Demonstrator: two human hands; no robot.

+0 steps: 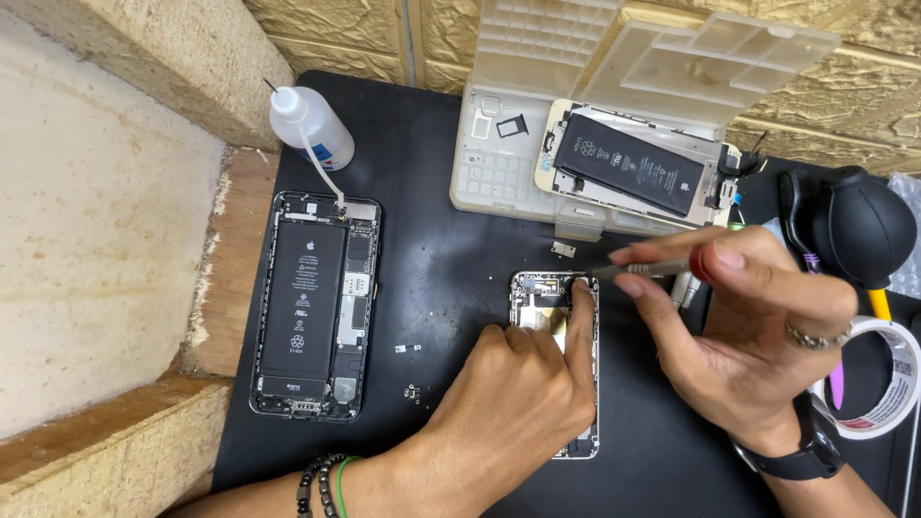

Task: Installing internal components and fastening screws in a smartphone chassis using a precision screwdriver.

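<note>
phone repair bench: opened phones, parts tray

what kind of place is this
Probably a phone repair bench: an opened phone with its battery exposed lies on a black mat, and the right hand holds a small screwdriver over another phone.

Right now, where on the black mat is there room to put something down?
The biggest bare patch of mat lies between the opened phone and the plastic tray, above the left hand. Tiny loose parts sit lower down. It is crowded on the right, by the right hand, air blower and tape roll.
</note>
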